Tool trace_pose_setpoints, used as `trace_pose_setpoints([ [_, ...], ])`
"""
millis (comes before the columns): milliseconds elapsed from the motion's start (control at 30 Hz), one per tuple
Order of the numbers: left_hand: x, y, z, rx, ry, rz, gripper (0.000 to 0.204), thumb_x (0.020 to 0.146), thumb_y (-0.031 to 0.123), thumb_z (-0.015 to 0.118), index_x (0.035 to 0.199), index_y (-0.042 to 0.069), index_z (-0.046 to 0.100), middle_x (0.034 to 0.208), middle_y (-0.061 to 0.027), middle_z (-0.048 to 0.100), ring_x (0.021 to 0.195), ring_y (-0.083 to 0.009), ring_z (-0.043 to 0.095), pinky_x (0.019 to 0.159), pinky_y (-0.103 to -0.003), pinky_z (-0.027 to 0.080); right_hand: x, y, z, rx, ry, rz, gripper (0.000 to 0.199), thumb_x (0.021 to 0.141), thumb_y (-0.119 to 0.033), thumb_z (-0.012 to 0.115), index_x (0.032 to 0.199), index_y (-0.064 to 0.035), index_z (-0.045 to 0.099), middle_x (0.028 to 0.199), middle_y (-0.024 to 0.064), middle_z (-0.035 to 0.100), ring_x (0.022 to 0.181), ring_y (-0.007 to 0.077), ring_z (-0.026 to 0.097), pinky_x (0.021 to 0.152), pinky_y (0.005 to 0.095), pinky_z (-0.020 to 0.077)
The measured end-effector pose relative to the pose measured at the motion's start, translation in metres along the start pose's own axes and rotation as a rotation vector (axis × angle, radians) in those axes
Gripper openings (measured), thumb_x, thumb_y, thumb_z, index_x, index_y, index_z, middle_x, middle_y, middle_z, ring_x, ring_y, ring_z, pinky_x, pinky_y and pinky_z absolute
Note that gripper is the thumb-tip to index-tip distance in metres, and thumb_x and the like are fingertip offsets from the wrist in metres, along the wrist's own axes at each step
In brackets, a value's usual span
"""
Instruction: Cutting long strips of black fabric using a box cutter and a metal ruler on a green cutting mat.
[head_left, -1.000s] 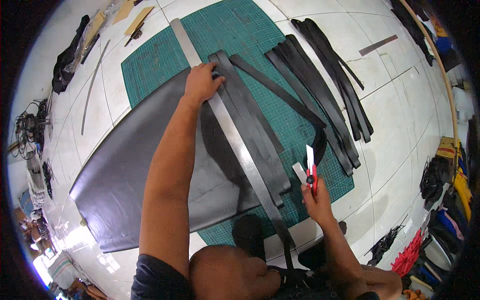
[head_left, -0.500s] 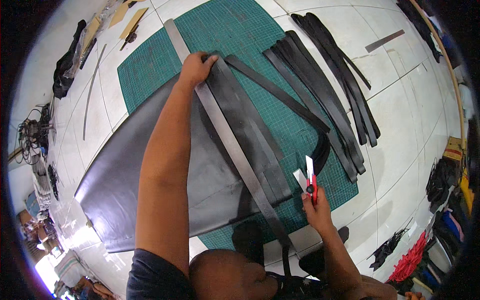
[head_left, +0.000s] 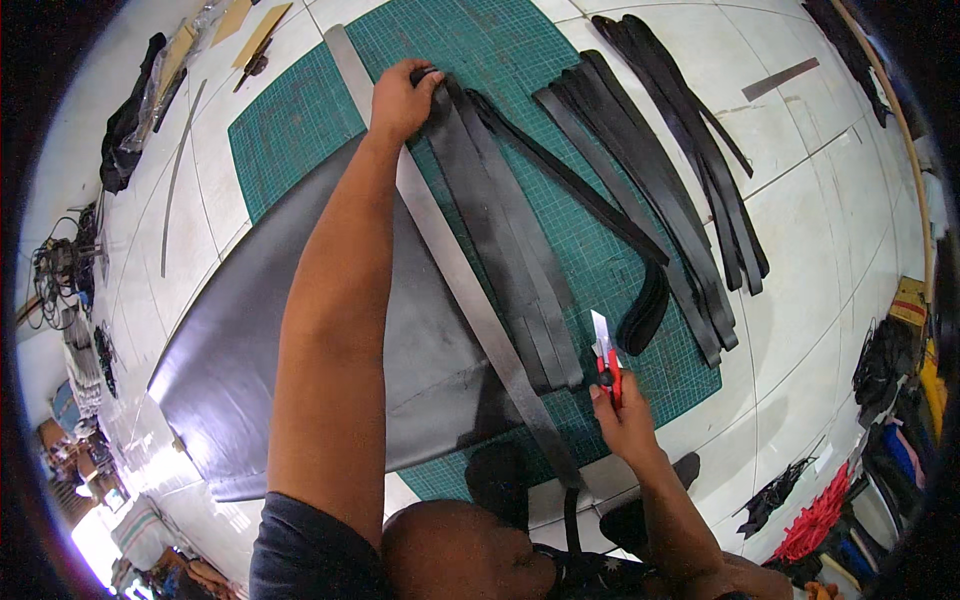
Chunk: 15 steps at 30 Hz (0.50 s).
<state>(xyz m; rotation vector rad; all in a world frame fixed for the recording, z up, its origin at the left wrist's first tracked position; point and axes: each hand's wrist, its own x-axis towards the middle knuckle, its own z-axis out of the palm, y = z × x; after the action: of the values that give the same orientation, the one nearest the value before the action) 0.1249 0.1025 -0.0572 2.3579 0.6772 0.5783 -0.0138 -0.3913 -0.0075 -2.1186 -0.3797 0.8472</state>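
Observation:
A large sheet of black leather-like material [head_left: 330, 300] lies over the green cutting mat [head_left: 300, 130], with a long metal ruler [head_left: 465, 290] along its right edge. At the far end of the ruler, my left hand [head_left: 403, 103] pinches the top of a black strip [head_left: 465, 200], which lies just right of the ruler with other strips partly overlapping it. My right hand [head_left: 627, 420], near the mat's front right, grips a red utility knife [head_left: 607, 365]; its blade points up and away from me, clear of the material. A folded black strip [head_left: 645, 305] curls beyond the blade.
Several cut black strips [head_left: 640, 200] are bunched on the mat's right side, and another bundle [head_left: 690, 150] lies on the white tiled floor. A short flat metal piece [head_left: 780, 79] rests farther right. Red cord-like material [head_left: 815, 525] and dark items line the right edge.
My left hand has shifted slightly away from me, drawing the strip rightward from the ruler, so a gap shows there. The knife in my right hand has moved a little left.

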Motion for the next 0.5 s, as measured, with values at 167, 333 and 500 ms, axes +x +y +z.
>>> trace_pose_setpoints([
  [167, -0.007, -0.016, 0.004, 0.038, 0.137, 0.006, 0.063, 0.082, 0.051, 0.069, 0.118, -0.001, 0.065, 0.109, -0.0299, 0.061, 0.106, -0.0424, 0.058, 0.094, -0.044, 0.046, 0.009, -0.026, -0.009, -0.025, 0.031, 0.019, 0.031, 0.094, -0.024, 0.062, 0.112, -0.002, 0.05, 0.076, 0.0131, 0.059, 0.064, 0.0253, 0.06, 0.059, 0.0374, 0.0473],
  [333, -0.001, -0.012, -0.02, 0.14, 0.462, 0.177, 0.052, 0.084, 0.044, 0.07, 0.107, -0.003, 0.068, 0.098, -0.0223, 0.066, 0.094, -0.0334, 0.062, 0.088, -0.041, 0.048, 0.017, -0.02, -0.07, -0.278, 0.003, 0.032, 0.035, 0.09, -0.028, 0.067, 0.11, -0.0037, 0.053, 0.09, 0.017, 0.062, 0.076, 0.0336, 0.065, 0.065, 0.0409, 0.0506],
  [500, 0.032, 0.117, -0.069, 0.144, 0.572, 0.297, 0.036, 0.085, -0.004, 0.047, 0.115, 0.004, 0.066, 0.094, -0.0113, 0.07, 0.089, -0.0219, 0.067, 0.085, -0.035, 0.052, -0.021, -0.01, -0.179, -0.637, -0.102, 0.081, 0.033, 0.086, -0.023, 0.07, 0.106, -0.008, 0.049, 0.087, 0.0162, 0.063, 0.077, 0.0343, 0.066, 0.065, 0.043, 0.0528],
])
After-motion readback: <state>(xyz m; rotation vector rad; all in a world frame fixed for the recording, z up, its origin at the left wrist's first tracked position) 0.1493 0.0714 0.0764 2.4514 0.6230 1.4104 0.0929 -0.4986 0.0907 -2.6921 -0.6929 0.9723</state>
